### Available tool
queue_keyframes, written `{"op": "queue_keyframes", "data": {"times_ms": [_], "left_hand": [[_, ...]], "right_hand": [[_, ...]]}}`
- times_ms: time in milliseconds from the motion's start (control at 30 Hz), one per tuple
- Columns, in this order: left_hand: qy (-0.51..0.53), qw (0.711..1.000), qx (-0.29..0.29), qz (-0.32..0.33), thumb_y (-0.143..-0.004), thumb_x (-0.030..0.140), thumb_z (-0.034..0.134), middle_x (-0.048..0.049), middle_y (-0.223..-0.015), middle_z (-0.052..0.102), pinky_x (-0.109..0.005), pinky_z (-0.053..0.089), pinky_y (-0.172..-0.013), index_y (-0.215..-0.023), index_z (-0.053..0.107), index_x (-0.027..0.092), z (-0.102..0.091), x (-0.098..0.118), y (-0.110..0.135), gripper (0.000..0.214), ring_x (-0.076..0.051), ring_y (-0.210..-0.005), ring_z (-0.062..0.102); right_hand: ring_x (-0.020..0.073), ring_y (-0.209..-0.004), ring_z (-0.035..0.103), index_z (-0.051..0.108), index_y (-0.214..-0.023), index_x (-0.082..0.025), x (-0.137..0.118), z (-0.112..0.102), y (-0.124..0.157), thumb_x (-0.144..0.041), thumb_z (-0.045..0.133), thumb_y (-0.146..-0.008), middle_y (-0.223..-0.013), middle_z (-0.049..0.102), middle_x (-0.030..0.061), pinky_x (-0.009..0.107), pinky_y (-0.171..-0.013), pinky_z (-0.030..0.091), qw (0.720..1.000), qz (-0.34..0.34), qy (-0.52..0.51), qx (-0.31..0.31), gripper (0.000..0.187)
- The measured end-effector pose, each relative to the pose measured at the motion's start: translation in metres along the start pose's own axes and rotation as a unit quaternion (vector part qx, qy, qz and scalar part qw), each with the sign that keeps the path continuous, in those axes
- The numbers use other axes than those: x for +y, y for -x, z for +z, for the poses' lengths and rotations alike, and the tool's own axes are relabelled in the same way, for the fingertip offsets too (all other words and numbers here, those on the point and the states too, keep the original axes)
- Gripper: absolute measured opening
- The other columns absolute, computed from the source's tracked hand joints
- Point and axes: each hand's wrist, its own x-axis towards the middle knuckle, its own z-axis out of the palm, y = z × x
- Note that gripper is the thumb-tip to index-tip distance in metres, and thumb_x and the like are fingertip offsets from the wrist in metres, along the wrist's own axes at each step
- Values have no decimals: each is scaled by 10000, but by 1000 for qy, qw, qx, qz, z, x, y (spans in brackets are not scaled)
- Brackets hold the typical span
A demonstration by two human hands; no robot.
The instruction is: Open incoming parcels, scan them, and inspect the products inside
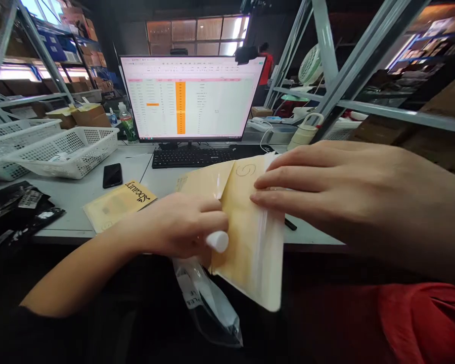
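Nearest, at the lower middle of the frame, a clear plastic bag [208, 298] with something pale inside hangs below the left hand [182, 222], outside the yellow pouch [246, 237]. The left hand is curled into a fist around a white-ended cylinder [217, 241], its knuckles up against the pouch; whether it also grips the bag cannot be told. The pouch itself is at the centre of the frame, tilted and raised over the front edge of the bench [76, 194]. The right hand [349, 197], reaching in from the right, lays its fingers over the pouch's strip; its thumb is hidden, so whether it pinches cannot be told.

The work looks partway along: the pouch is up in the hands and already bears a looped mark near its top, but it is not yet set down. Whether its strip is closed, or anything is inside, is unclear.

Farther off, at the left of the frame, a lettered pouch [117, 205] lies flat on the bench, apparently untouched, with black bags [18, 212] left of it and a phone [112, 176] just beyond. Behind stand the keyboard [197, 157], a white basket [85, 164] and a monitor [212, 119].
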Motion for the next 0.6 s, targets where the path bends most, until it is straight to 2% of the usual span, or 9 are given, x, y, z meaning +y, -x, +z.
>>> {"op": "queue_keyframes", "data": {"times_ms": [100, 200, 300, 367, 433, 600], "left_hand": [[59, 998, 10, -9, -777, 95, 540, -7, -895, 599, -258, 382, -600, -892, 551, 206, -8, 1, -2, 160, -127, -701, 530], [124, 991, 39, -17, -738, 67, 538, -9, -894, 596, -247, 409, -655, -888, 536, 201, -19, -3, -4, 202, -133, -764, 552], [150, 984, 90, -40, -709, 75, 555, 10, -834, 582, -240, 412, -660, -863, 525, 196, -24, -12, -6, 198, -125, -733, 528], [155, 978, 119, -71, -693, 87, 563, 27, -788, 562, -233, 404, -640, -847, 521, 195, -23, -17, -7, 193, -114, -687, 497], [155, 976, 126, -86, -686, 93, 561, 30, -777, 555, -230, 398, -629, -835, 526, 191, -19, -20, -8, 181, -111, -678, 488], [116, 974, 171, -97, -693, 80, 535, 30, -777, 566, -219, 386, -613, -837, 533, 188, -8, -21, -15, 180, -109, -680, 494]], "right_hand": [[173, -1047, 688, 765, -985, -305, 2, -8, -6, -393, 375, -1073, -1016, 762, -35, 367, -915, 569, 998, -16, -59, 9, 409], [183, -1117, 677, 764, -1014, -324, 2, -15, -13, -528, 286, -1063, -1070, 758, -59, 395, -957, 547, 995, 20, -75, 61, 523], [210, -1221, 632, 750, -1036, -358, 2, -14, -20, -619, 288, -1026, -1131, 743, -89, 461, -1054, 486, 989, 73, -111, 65, 530], [228, -1266, 604, 742, -1048, -359, 4, -9, -24, -599, 355, -1018, -1183, 729, -93, 508, -1096, 455, 985, 83, -129, 75, 456], [224, -1259, 608, 742, -1036, -346, 10, -2, -26, -536, 436, -1014, -1203, 723, -85, 517, -1105, 455, 984, 61, -143, 89, 361], [186, -1164, 649, 747, -847, -307, 31, 13, -39, -443, 551, -987, -1007, 754, -74, 449, -1090, 487, 983, -6, -168, 68, 276]]}}
